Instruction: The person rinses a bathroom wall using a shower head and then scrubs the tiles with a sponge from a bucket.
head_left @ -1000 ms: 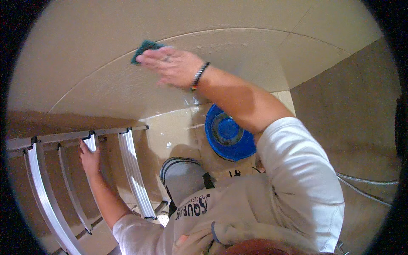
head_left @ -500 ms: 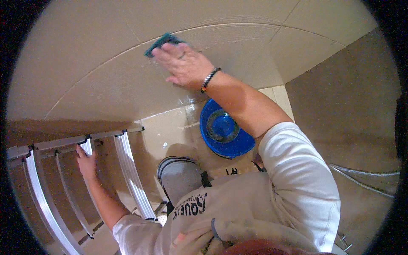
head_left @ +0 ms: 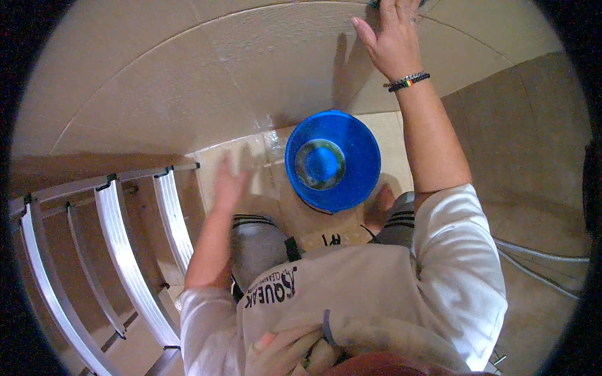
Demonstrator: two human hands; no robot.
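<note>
I see beige tiled wall [head_left: 207,81], beige tiled floor [head_left: 390,129], round blue plastic bucket [head_left: 366,166] near their shared edge. Left grip [head_left: 232,180] nearer bucket: looks empty, fingers apart, blurred. Right grip [head_left: 399,42] high on wall, over dark-green scouring pad [head_left: 374,4]; can't tell if clamped, nor pad's long axis.

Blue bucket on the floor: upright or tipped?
Upright. The blue bucket stands on the tiled floor, its round mouth facing up toward the head camera, with the inner walls visible all around.
</note>
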